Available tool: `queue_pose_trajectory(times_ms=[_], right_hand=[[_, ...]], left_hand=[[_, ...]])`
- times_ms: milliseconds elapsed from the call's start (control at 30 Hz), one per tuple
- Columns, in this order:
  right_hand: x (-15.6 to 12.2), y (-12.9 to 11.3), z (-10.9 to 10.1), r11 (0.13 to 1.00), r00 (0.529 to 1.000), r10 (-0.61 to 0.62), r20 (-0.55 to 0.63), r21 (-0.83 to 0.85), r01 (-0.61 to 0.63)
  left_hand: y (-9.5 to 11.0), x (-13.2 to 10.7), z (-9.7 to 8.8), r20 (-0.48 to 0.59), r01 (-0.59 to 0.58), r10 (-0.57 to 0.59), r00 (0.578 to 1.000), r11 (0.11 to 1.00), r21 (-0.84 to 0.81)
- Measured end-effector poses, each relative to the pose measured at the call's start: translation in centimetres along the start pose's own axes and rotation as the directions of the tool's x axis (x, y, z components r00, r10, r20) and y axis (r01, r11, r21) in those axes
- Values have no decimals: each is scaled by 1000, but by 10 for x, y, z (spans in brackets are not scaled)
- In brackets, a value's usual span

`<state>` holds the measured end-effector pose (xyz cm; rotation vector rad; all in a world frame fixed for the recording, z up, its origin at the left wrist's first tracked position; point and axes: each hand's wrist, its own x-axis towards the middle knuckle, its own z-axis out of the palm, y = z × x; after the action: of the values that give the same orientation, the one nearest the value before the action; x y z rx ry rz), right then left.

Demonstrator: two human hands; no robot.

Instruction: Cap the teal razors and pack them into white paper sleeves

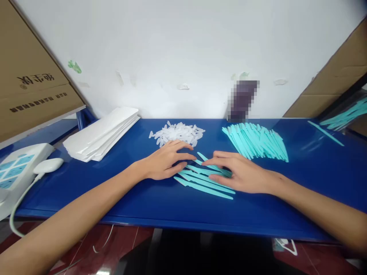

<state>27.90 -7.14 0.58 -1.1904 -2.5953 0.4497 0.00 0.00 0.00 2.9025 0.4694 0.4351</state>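
Several loose teal plastic sticks [200,183] lie side by side on the blue table [177,210], between my two hands. My left hand [168,164] rests flat with its fingers stretched towards their left ends, holding nothing. My right hand [241,173] lies palm down over their right ends, fingers extended and touching the top sticks. Behind my left hand is a heap of small clear white caps [179,133]. Behind my right hand lies a large fanned pile of teal sticks [256,141].
A stack of white paper sleeves [100,133] lies at the back left. A white device with a corded handpiece [25,168] sits at the left edge. Cardboard boxes [31,84] lean at both sides; more teal sticks [344,116] lie far right.
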Motion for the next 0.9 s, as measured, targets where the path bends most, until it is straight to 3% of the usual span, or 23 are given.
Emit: queue_pose_trajectory(times_ms=[233,433,800,900], right_hand=[[1,5,-3,976,990,117,-83,-175,-130],[3,10,-1,979,986,148,-72,-129,-156],[5,15,0,983,983,166,-84,-64,-172],[5,16,-3,975,978,166,-124,-125,-181]], left_hand=[[12,4,-2,-7,-85,84,996,996,-41],[21,6,3,70,-108,108,992,994,-8],[14,5,7,67,-45,46,997,999,-21],[15,6,8,83,-60,63,995,998,-33]])
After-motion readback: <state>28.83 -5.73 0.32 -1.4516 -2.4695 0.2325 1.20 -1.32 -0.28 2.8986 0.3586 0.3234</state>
